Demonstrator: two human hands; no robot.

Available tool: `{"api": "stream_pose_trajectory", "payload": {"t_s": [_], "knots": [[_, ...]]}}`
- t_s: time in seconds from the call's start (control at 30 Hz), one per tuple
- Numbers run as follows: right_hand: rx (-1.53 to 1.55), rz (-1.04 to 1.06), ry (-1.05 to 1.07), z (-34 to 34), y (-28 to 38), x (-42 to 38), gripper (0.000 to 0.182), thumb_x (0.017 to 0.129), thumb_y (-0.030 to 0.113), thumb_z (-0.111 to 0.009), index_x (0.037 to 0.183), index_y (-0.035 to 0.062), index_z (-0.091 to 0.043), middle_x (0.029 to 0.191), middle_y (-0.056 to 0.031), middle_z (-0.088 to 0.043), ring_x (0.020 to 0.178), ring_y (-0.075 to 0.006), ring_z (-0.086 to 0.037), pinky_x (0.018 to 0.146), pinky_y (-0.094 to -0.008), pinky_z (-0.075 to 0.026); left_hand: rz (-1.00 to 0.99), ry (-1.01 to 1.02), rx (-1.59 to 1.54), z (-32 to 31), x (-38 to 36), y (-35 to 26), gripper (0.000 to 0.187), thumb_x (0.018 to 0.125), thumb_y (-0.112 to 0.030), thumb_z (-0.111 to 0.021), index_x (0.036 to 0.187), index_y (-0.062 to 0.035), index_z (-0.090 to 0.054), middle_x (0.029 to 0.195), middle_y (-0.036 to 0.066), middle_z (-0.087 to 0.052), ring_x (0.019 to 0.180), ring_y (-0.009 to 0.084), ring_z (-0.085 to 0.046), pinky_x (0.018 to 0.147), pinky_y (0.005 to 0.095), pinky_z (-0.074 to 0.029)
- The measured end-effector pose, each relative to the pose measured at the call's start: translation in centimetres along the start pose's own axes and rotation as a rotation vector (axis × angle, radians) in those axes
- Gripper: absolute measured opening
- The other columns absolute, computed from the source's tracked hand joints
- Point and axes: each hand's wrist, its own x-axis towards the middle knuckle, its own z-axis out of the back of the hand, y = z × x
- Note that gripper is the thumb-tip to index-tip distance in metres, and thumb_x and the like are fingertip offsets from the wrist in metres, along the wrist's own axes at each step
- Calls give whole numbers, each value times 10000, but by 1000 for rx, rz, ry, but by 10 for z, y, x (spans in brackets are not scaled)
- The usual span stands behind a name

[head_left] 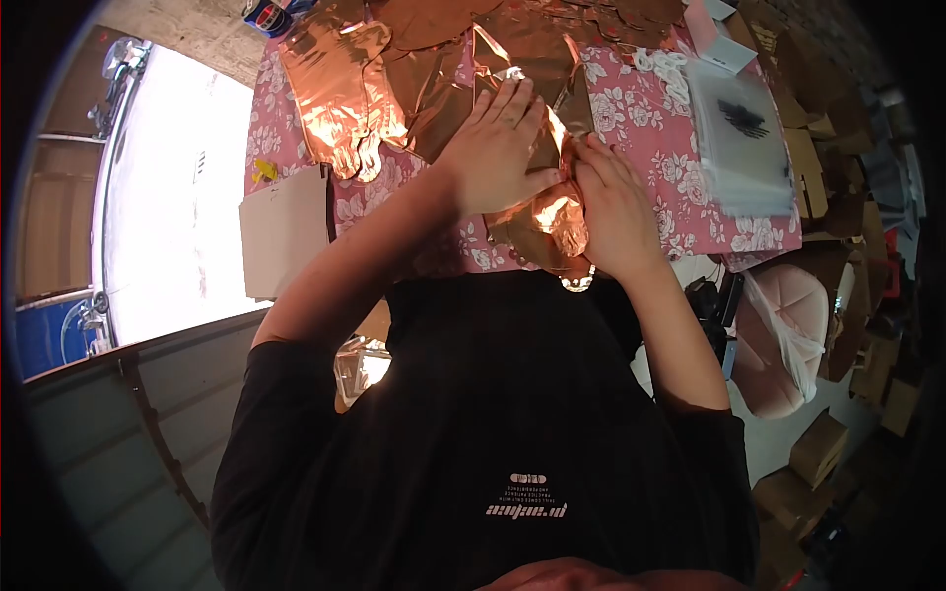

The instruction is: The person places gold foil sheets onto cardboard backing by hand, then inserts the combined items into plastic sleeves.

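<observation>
Copper-coloured shiny foil sheets lie over the pink floral tablecloth. My left hand (pixel 500 148) rests flat on a foil piece (pixel 562 222) near the table's front edge, its fingers spread and pointing away from me. Against the right side of the same piece lies my right hand (pixel 616 207), fingers stretched out and palm side down. The lower end of this foil hangs towards my black shirt. To the left is another foil piece (pixel 340 94) with rounded lobes at its lower end. More flat foil (pixel 429 22) lies at the far side.
A stack of clear plastic bags (pixel 744 148) lies on the tablecloth (pixel 675 182) at the right, near white strings (pixel 665 71). A cardboard box (pixel 286 236) stands at the left edge, a blue can (pixel 266 17) behind it. A pink padded chair (pixel 778 340) is at the right.
</observation>
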Motion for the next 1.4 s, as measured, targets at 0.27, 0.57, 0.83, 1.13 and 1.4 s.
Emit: {"api": "stream_pose_trajectory", "payload": {"t_s": [0.27,0.57,0.83,1.13,1.4], "knots": [[-32,-10,-17,-6,-4,-1,425,929,34,-536,1315,-122,-621,1469,-237,-597,1515,-348,-470,1302,-475,-316,157,-501,-248,2,29,56,405,929,-225,-769,1271,-22,-690,1260,205,-673,1248,407,-621,1101,468,-487],[14,-3,6,0,-2,0,448,934,60,-552,1339,-122,-616,1436,-232,-609,1513,-350,-464,1301,-471,-314,80,-130,-99,-5,49,92,737,964,-419,-772,1566,-65,-535,1655,232,-458,1570,399,-381,1306,464,-311],[-13,-7,6,-1,-3,-1,465,931,62,-552,1347,-138,-607,1450,-246,-601,1509,-353,-467,1302,-464,-314,161,-311,-290,16,43,104,684,969,-382,-772,1540,-67,-568,1628,233,-492,1524,395,-450,1279,439,-355],[10,13,8,3,-2,1,494,896,68,-606,1354,-118,-601,1432,-247,-600,1505,-359,-468,1302,-468,-310,46,-88,58,2,33,101,856,973,-538,-736,1566,32,-498,1668,234,-440,1562,403,-390,1295,470,-316],[14,5,12,7,0,0,507,876,54,-635,1354,-112,-600,1438,-249,-593,1513,-360,-459,1304,-466,-303,51,-227,-73,-6,26,104,847,994,-526,-702,1568,54,-474,1652,234,-465,1594,379,-350,1313,556,-245]]}}
